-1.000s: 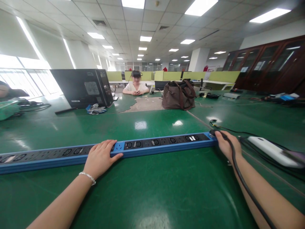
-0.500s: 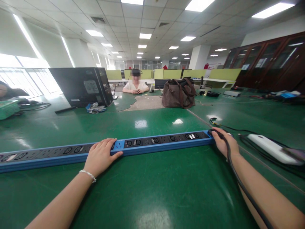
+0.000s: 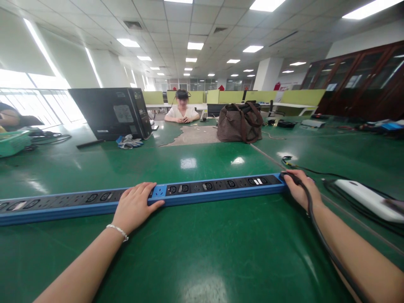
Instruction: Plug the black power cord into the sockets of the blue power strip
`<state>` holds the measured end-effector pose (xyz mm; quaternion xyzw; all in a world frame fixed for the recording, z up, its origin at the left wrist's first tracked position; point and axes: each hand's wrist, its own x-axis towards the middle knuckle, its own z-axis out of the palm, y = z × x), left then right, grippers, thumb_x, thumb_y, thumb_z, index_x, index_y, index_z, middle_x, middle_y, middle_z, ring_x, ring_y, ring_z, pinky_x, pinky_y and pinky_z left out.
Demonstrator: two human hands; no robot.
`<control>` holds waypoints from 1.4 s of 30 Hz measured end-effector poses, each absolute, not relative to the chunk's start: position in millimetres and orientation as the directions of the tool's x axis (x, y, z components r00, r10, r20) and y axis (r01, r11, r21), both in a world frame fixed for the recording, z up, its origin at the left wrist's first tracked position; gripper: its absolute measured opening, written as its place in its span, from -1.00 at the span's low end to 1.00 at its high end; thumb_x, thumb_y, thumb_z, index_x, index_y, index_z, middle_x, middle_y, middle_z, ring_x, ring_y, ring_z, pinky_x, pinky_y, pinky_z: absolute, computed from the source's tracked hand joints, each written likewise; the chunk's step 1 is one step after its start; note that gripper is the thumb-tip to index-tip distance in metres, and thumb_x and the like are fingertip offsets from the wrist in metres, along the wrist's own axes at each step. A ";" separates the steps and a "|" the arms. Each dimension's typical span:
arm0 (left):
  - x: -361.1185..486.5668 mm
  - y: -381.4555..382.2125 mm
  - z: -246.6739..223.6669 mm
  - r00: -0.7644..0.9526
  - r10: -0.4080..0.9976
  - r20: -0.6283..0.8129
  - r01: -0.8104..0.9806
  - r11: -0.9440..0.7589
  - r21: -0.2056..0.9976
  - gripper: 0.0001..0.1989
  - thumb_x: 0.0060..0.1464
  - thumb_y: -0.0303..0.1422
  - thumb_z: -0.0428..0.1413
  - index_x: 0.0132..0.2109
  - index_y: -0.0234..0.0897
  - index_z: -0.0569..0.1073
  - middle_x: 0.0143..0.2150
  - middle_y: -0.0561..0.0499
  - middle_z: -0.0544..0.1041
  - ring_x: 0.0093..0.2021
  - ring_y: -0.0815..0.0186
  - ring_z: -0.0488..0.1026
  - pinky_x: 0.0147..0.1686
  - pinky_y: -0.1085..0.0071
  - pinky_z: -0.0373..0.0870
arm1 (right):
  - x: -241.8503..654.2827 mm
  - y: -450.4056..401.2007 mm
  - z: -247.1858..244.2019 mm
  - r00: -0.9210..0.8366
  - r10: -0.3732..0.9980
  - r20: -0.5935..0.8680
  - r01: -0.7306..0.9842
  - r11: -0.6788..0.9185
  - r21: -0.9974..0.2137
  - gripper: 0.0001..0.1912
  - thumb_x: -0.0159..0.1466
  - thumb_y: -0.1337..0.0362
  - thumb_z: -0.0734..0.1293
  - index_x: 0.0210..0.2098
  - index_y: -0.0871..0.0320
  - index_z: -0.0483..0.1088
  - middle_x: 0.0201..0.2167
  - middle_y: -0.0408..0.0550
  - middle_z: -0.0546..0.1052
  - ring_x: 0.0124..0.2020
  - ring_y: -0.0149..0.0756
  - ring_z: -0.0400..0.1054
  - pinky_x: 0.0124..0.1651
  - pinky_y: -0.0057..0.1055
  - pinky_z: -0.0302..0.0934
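Note:
A long blue power strip (image 3: 202, 198) with rows of black sockets lies across the green table (image 3: 176, 252), running out of view at the left. My left hand (image 3: 135, 205) grips it from above near the middle, fingers over the back edge and thumb along the top by a blue socket. At the strip's right end, my right hand (image 3: 301, 189) is closed around that end, where the black cable (image 3: 311, 210) comes out. The cable passes over my right wrist and along the forearm.
A black computer case (image 3: 110, 113) and gloves (image 3: 129, 142) stand back left, near a green basket (image 3: 14, 143). A brown bag (image 3: 239, 124) sits behind the strip. To the right lie a white device (image 3: 368, 200) and cables. Across the table sits a person (image 3: 182, 111).
The view has shifted slightly, so most things appear a little further right. Both hands keep their places on the power strip.

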<state>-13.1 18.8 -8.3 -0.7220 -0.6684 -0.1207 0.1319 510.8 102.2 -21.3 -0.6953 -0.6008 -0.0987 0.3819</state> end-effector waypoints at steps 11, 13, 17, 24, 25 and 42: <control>-12.0 17.3 -7.8 0.080 0.930 0.360 0.997 -0.071 -0.039 -0.38 0.05 0.05 -0.08 0.13 -0.23 0.30 0.13 -0.12 0.40 0.10 0.10 0.32 0.10 0.16 0.13 | 508.7 99.6 -20.1 0.278 0.774 0.568 0.882 0.028 -0.470 -0.67 0.13 0.07 0.19 -0.18 0.06 0.39 -0.26 0.01 0.54 -0.20 -0.12 0.39 -0.03 -0.18 0.18; -12.1 17.5 -8.3 0.080 0.928 0.365 0.997 -0.072 -0.036 -0.39 0.05 0.05 -0.08 0.13 -0.23 0.30 0.12 -0.12 0.40 0.10 0.11 0.33 0.10 0.16 0.14 | 507.1 99.6 -22.3 0.289 0.740 0.607 0.877 0.050 -0.478 -0.64 0.13 0.07 0.18 -0.17 0.08 0.40 -0.19 0.05 0.53 -0.13 -0.10 0.37 -0.02 -0.17 0.18; -12.4 17.8 -8.9 0.082 0.923 0.376 0.997 -0.073 -0.038 -0.39 0.05 0.05 -0.08 0.13 -0.23 0.31 0.12 -0.11 0.41 0.10 0.11 0.33 0.08 0.16 0.15 | 503.9 95.8 -21.8 0.322 0.736 0.595 0.870 0.018 -0.493 -0.60 0.13 0.04 0.20 -0.12 0.07 0.42 -0.12 0.04 0.51 -0.10 -0.08 0.37 -0.04 -0.21 0.21; -12.2 17.4 -8.1 0.079 0.926 0.370 0.997 -0.072 -0.031 -0.38 0.05 0.06 -0.07 0.13 -0.24 0.31 0.13 -0.12 0.40 0.10 0.10 0.32 0.10 0.16 0.13 | 504.0 90.8 -15.3 0.388 0.754 0.531 0.873 -0.115 -0.475 -0.56 0.15 0.02 0.16 -0.07 -0.01 0.44 -0.15 0.01 0.53 -0.16 -0.05 0.39 -0.14 -0.22 0.24; -12.2 17.5 -8.1 0.075 0.926 0.369 0.997 -0.069 -0.029 -0.38 0.04 0.06 -0.07 0.14 -0.23 0.30 0.13 -0.12 0.40 0.10 0.11 0.32 0.10 0.16 0.13 | 504.5 91.0 -14.9 0.382 0.762 0.523 0.875 -0.116 -0.471 -0.57 0.15 0.02 0.17 -0.08 -0.02 0.44 -0.16 0.01 0.53 -0.17 -0.06 0.39 -0.15 -0.23 0.24; -10.8 16.9 -5.2 0.079 0.941 0.330 0.997 -0.075 -0.024 -0.40 0.07 0.04 -0.09 0.18 -0.15 0.27 0.15 -0.09 0.37 0.11 0.12 0.30 0.09 0.15 0.12 | 506.9 93.1 -20.5 0.397 0.749 0.531 0.893 -0.181 -0.412 -0.57 0.14 -0.02 0.18 -0.16 0.04 0.46 -0.21 0.05 0.54 -0.22 -0.07 0.40 -0.21 -0.27 0.23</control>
